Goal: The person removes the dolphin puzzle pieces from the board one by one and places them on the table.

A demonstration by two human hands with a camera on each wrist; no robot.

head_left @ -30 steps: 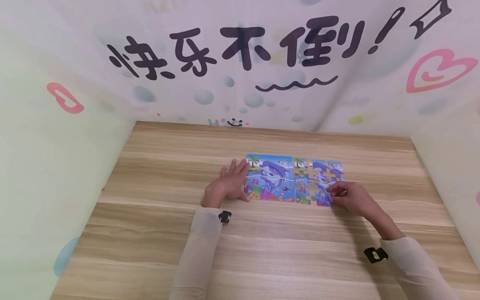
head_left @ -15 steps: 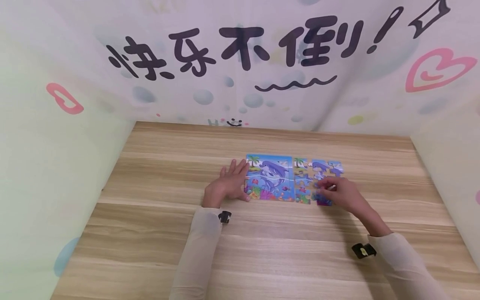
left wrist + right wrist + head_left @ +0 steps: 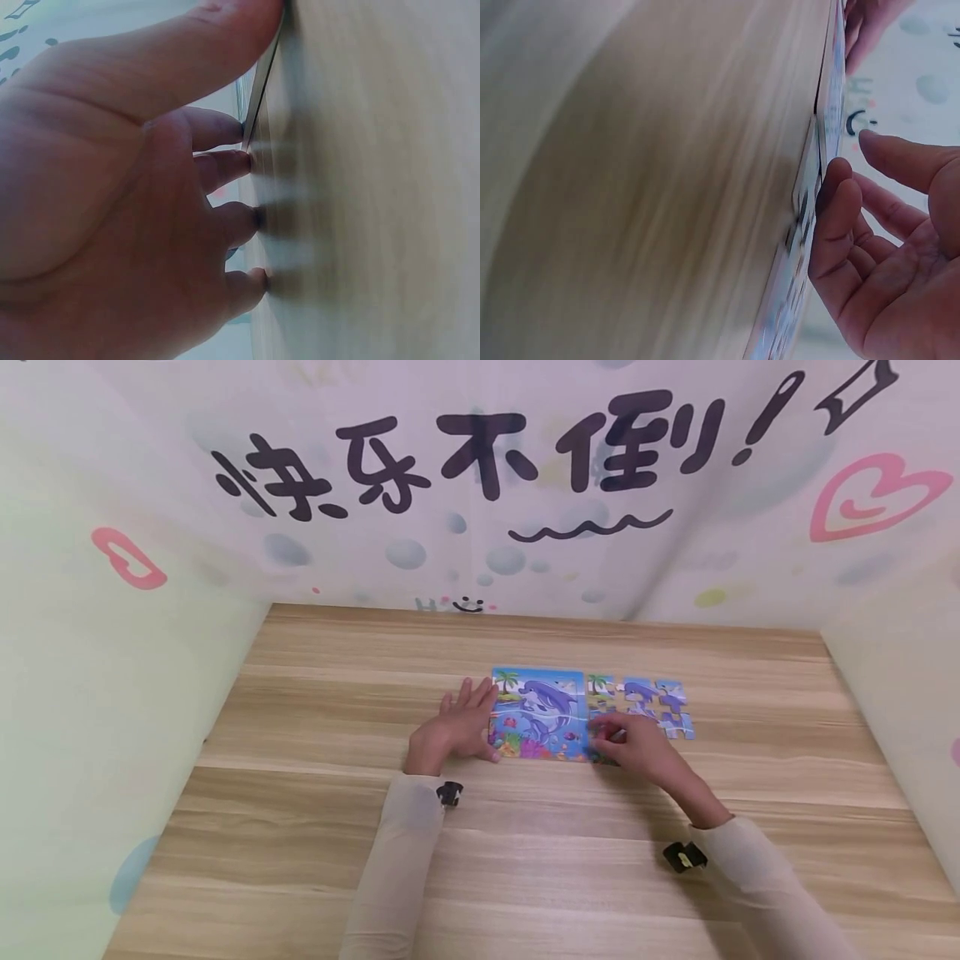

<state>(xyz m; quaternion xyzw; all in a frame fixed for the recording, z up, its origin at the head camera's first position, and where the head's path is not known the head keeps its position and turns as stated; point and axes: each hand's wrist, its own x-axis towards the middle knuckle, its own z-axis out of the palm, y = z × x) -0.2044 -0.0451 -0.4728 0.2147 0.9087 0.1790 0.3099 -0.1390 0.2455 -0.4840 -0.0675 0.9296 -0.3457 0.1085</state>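
Note:
A blue dolphin puzzle board (image 3: pixel 543 710) lies flat on the wooden table. My left hand (image 3: pixel 461 727) rests at its left edge, fingers spread. In the left wrist view, the thumb and nearest fingertips (image 3: pixel 217 127) meet the board's thin edge. Loose jigsaw pieces (image 3: pixel 639 690) lie in rows just right of the board. Over the left and lower ones is my right hand (image 3: pixel 637 747), hiding several. The right wrist view shows its curled fingertips (image 3: pixel 836 202) against the pieces, the thumb (image 3: pixel 900 157) standing apart, and nothing visible between them.
The wooden table (image 3: pixel 495 868) stretches in front of the puzzle. A printed white wall cloth (image 3: pixel 465 560) stands behind it, with pale side walls at left and right. Two jigsaw pieces (image 3: pixel 678 725) of the right-hand column lie beyond my right hand.
My right hand has moved left across the loose pieces, from the right-hand columns to beside the board's right edge. The left hand and the board have stayed in place.

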